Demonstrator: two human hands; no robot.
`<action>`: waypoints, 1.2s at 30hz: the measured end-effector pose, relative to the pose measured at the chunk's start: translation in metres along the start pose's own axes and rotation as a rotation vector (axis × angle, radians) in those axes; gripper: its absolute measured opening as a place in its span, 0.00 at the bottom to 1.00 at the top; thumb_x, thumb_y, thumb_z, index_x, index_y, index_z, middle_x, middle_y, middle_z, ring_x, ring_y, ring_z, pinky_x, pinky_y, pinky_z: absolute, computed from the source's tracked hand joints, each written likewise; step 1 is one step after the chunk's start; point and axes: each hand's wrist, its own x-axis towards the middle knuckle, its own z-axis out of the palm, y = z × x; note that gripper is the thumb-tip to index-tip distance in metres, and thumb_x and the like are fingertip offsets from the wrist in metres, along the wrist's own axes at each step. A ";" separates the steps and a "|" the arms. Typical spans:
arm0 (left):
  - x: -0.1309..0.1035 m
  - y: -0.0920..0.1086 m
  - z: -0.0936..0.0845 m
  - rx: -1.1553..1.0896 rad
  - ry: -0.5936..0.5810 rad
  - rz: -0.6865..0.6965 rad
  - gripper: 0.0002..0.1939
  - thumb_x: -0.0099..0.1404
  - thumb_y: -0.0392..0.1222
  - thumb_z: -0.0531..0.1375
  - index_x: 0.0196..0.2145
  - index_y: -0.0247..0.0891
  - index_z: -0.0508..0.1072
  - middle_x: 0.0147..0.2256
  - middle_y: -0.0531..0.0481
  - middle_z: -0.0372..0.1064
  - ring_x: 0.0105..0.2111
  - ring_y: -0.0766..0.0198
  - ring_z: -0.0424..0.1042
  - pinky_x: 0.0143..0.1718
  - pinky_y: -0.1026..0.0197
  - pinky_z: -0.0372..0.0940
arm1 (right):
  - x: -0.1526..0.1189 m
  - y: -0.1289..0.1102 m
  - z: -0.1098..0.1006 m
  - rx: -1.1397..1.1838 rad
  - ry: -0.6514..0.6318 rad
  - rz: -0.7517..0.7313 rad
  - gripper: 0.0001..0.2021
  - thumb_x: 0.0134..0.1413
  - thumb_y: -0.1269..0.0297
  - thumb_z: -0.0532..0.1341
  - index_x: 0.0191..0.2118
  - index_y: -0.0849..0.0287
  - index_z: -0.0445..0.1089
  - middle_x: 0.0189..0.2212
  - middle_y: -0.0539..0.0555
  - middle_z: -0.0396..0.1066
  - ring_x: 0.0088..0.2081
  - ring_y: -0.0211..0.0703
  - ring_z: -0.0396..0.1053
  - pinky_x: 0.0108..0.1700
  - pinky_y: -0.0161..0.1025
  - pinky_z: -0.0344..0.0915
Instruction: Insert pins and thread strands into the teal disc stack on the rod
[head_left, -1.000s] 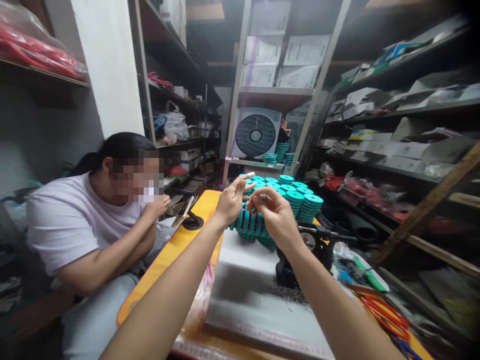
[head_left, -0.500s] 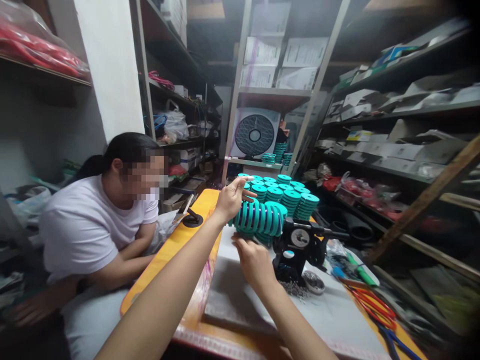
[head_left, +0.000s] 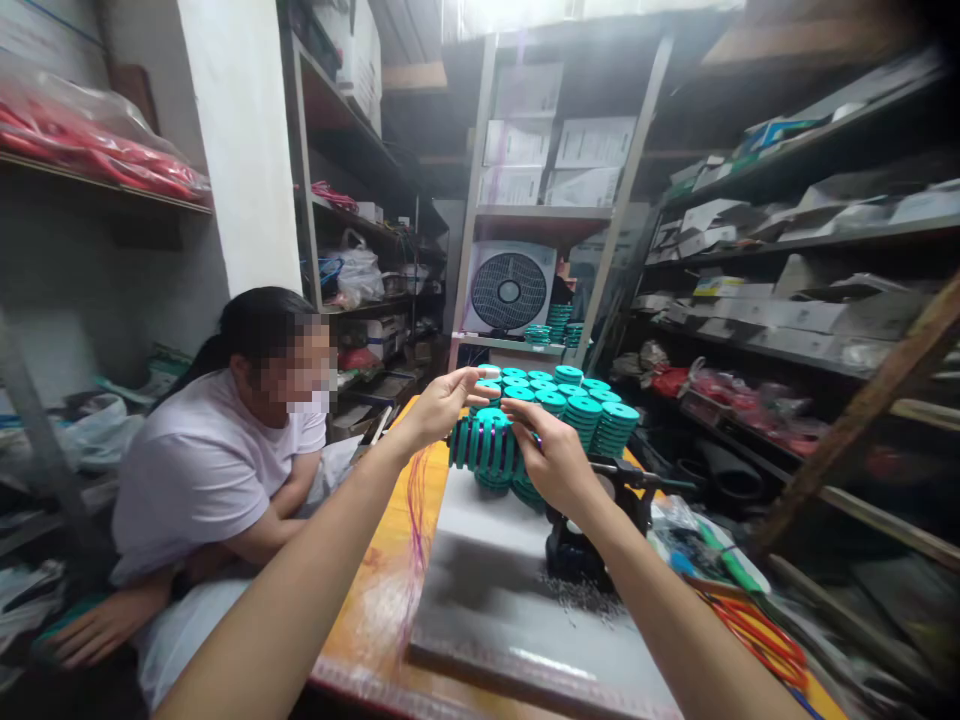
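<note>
Crowded shelving [head_left: 825, 238], dim and stacked with white boxes and bags, fills the far side and the right; a grey box fan [head_left: 510, 290] stands on the far unit. At left, a person [head_left: 210, 460] in a white T-shirt sits beside a yellow table [head_left: 375, 560], whose top looks glossy and perhaps slick. On it lies a thick, flat, pale board [head_left: 480, 610]. Towards the board's far end are upright stacks of teal ribbed spools [head_left: 600, 415] and a black device [head_left: 577, 555]. One more teal spool [head_left: 484, 445] lies sideways above the board, just left of the device, its right end hidden. It looks like stiff, light, smooth plastic; the thin fins might chip, so its outer rim, spanning several fins, seems the safest hold. The left hand [head_left: 442, 405] is at its upper left, fingers extended; the right hand [head_left: 551, 450] covers its right end, fingers loosely curved. Whether either grips anything fine cannot be told. Purple threads [head_left: 417, 520] trail over the table; tiny metal bits [head_left: 581, 597] lie scattered below the device.
</note>
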 end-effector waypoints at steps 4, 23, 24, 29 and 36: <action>0.003 0.006 -0.006 0.032 -0.031 0.072 0.27 0.63 0.60 0.54 0.48 0.35 0.72 0.42 0.40 0.77 0.43 0.54 0.76 0.48 0.52 0.67 | 0.011 0.009 0.028 0.043 -0.011 -0.023 0.17 0.60 0.73 0.49 0.51 0.56 0.66 0.47 0.57 0.71 0.43 0.44 0.72 0.46 0.42 0.68; 0.009 -0.012 -0.005 0.208 0.025 0.143 0.28 0.63 0.61 0.54 0.49 0.38 0.75 0.61 0.41 0.58 0.62 0.48 0.57 0.63 0.50 0.51 | 0.059 0.037 0.043 0.288 -0.223 -0.054 0.12 0.51 0.55 0.62 0.31 0.59 0.77 0.26 0.53 0.75 0.29 0.40 0.70 0.32 0.35 0.66; 0.007 -0.015 -0.006 0.185 0.031 0.141 0.27 0.63 0.59 0.55 0.52 0.39 0.73 0.62 0.42 0.56 0.63 0.49 0.55 0.63 0.50 0.50 | 0.059 0.038 0.043 0.304 -0.225 -0.045 0.13 0.51 0.55 0.62 0.30 0.59 0.77 0.25 0.53 0.75 0.28 0.40 0.70 0.31 0.35 0.65; -0.014 -0.036 -0.009 0.018 0.179 0.023 0.40 0.56 0.48 0.66 0.63 0.50 0.55 0.65 0.44 0.50 0.62 0.50 0.56 0.58 0.48 0.58 | 0.060 0.039 0.041 0.365 -0.215 -0.001 0.10 0.50 0.59 0.63 0.30 0.60 0.77 0.25 0.53 0.74 0.26 0.38 0.69 0.30 0.35 0.66; -0.018 -0.055 0.006 0.032 0.352 -0.046 0.13 0.55 0.47 0.65 0.31 0.33 0.77 0.31 0.44 0.76 0.34 0.59 0.75 0.40 0.59 0.66 | 0.058 0.029 0.038 0.403 -0.152 0.030 0.07 0.47 0.61 0.64 0.31 0.57 0.78 0.26 0.53 0.75 0.26 0.38 0.69 0.29 0.35 0.66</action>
